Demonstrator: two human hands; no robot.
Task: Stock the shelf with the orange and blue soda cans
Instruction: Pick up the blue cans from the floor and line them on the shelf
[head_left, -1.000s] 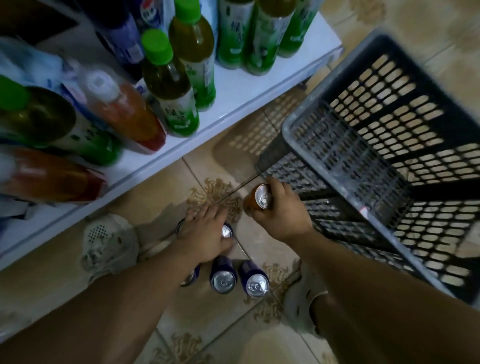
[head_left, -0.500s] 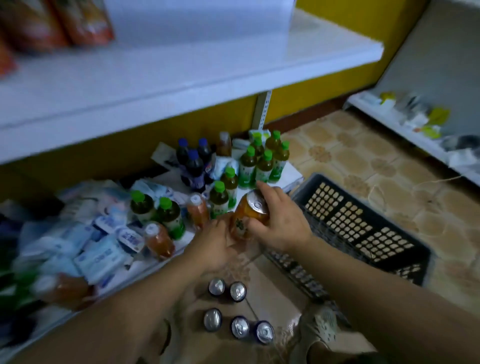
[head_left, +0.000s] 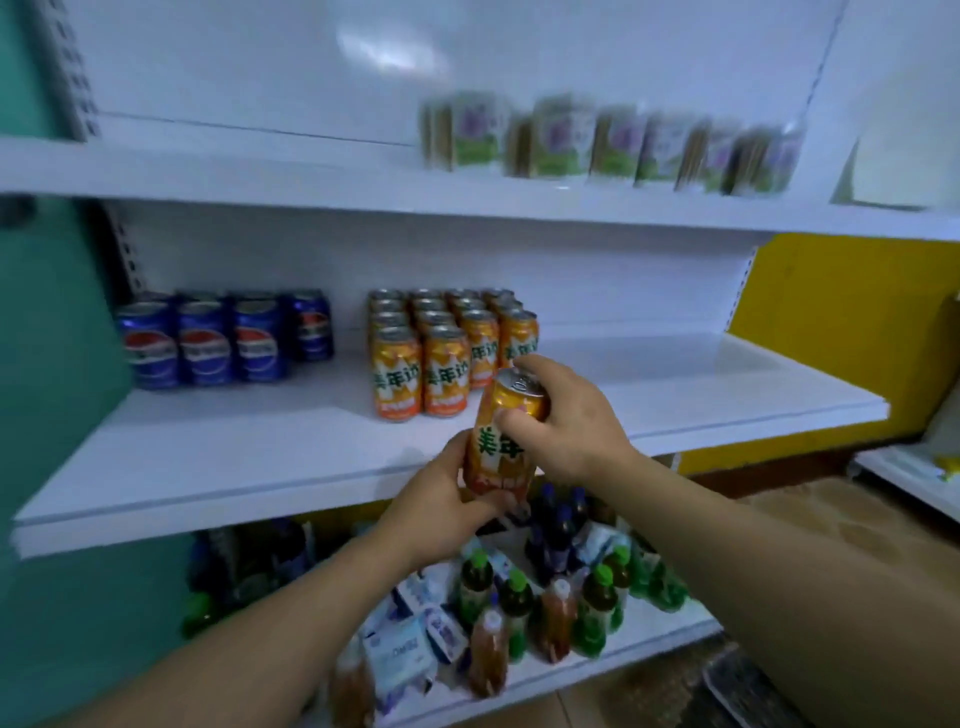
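Middle shelf (head_left: 260, 457) partly stocked: blue cans (head_left: 202, 345) at left, orange cans (head_left: 421, 369) in rows. Both the left grip (head_left: 441, 499) and right grip (head_left: 571, 426) curl round one held can (head_left: 501, 452), not yet placed.

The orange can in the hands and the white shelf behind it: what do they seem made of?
Orange can: likely thin aluminium, glossy printed wall; its bare silver top with a pull tab suggests this. White shelf: probably painted sheet metal, smooth and slightly glossy; it reflects light and has a thin front lip.
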